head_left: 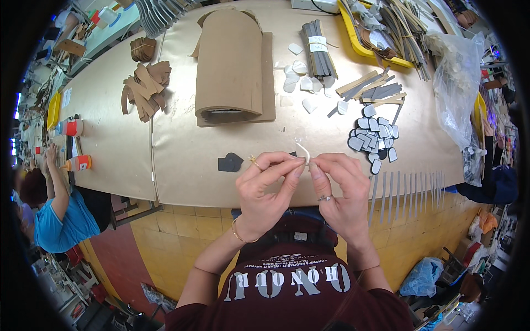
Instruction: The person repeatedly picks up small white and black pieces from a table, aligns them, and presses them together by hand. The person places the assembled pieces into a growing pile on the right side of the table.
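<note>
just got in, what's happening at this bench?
A person at a paper-covered worktable pinches a small curved white strip between both hands: left hand and right hand meet at its lower end. On the table lie a dark heart-shaped cutout, a pile of grey rounded pieces and a brown cardboard roll. Grey strips hang off the near edge.

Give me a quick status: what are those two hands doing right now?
Left hand and right hand pinch a small white curved strip together. Dark heart-shaped piece lies beside them, apart. Nothing in the way.
</note>
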`<state>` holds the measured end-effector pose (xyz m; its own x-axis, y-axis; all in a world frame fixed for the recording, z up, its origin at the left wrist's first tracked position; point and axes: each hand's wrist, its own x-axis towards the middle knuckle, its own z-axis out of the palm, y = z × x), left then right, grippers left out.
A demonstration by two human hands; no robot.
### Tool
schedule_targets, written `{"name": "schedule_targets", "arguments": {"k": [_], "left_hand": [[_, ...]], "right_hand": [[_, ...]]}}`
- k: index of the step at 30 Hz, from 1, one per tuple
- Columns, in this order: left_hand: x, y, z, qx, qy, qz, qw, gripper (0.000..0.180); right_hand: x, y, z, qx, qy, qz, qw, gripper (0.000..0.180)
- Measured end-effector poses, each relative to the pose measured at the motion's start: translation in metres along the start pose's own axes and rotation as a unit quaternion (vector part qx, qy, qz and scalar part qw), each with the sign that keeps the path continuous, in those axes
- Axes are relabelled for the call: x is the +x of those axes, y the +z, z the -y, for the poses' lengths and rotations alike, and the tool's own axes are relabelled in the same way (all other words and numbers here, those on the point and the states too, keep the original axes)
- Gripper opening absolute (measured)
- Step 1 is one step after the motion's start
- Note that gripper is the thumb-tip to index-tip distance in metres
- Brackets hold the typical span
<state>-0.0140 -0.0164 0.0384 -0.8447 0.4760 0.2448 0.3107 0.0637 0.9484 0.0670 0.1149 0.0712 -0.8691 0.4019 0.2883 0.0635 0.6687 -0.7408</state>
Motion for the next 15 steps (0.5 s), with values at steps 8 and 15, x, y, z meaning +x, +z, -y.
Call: {"name": "schedule_targets", "arguments": {"k": [8,15], "left_hand": [[0.0012,0.0006,0.0003,0.011,-0.006,0.004,1.000,0.016],[0.0022,0.0006,-0.0001,0.017,0.005,0.006,1.000,0.016]], "right_hand": [[0.0006,-0.0001,-0.0007,-0.007,-0.001,0.003,1.000,0.011],[0.0014,-0.0003,-0.0015,-0.013,-0.005,0.001,1.000,0.011]]}}
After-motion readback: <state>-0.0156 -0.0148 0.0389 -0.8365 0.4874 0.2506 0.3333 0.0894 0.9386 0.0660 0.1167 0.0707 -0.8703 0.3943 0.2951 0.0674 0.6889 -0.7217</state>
